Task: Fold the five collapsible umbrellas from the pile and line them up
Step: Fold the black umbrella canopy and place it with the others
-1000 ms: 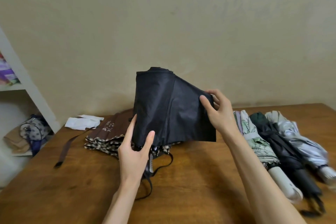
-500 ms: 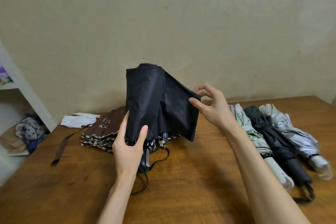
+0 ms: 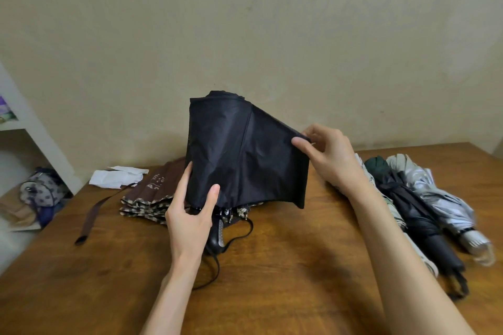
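Note:
A black collapsible umbrella [image 3: 239, 155] stands upright above the wooden table [image 3: 285, 275], canopy loose, handle and strap hanging below. My left hand [image 3: 190, 215] grips its lower canopy near the handle. My right hand [image 3: 329, 158] pinches a canopy fold at its right edge and holds it out to the side. Behind it lies an unfolded brown umbrella [image 3: 152, 196] with a checked rim. Three folded umbrellas lie side by side at the right: a pale floral one [image 3: 386, 204], a black one [image 3: 413, 212] and a silver one [image 3: 441, 198].
A brown strap [image 3: 95, 212] trails from the brown umbrella toward the left table edge. White paper [image 3: 117, 177] lies at the back left. A white shelf [image 3: 35, 133] with bags [image 3: 40, 193] stands left of the table. A beige wall runs close behind.
My right hand has drawn the pinched canopy fold out to the right, spreading the cloth wider than half a second ago. My left hand keeps its grip near the handle.

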A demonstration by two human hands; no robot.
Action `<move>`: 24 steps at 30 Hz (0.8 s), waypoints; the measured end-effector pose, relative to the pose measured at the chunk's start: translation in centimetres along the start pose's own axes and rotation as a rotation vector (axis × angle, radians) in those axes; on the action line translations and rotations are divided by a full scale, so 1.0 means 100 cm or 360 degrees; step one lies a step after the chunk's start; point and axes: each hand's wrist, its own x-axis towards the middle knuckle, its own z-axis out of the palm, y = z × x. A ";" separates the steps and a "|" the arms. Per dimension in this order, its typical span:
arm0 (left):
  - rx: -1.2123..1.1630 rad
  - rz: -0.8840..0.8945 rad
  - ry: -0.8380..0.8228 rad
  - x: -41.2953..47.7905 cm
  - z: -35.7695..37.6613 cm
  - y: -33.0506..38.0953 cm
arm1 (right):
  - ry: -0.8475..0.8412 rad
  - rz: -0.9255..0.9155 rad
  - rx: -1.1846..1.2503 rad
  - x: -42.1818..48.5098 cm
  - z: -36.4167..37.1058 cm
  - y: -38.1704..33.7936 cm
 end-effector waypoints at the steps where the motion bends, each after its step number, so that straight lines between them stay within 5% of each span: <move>1: -0.0017 -0.0012 -0.0002 0.001 -0.001 -0.001 | 0.0013 0.0022 0.0135 0.000 -0.002 -0.001; 10: -0.0071 -0.0050 0.0003 0.001 0.001 0.001 | 0.0087 0.0113 0.0733 -0.004 0.004 -0.028; 20: -0.0029 -0.0042 0.0035 0.001 -0.003 0.004 | 0.0035 0.0030 0.0166 -0.004 -0.005 -0.016; 24: -0.0087 -0.0032 0.0032 0.002 -0.002 0.003 | 0.0162 0.0086 0.0312 0.000 -0.007 -0.005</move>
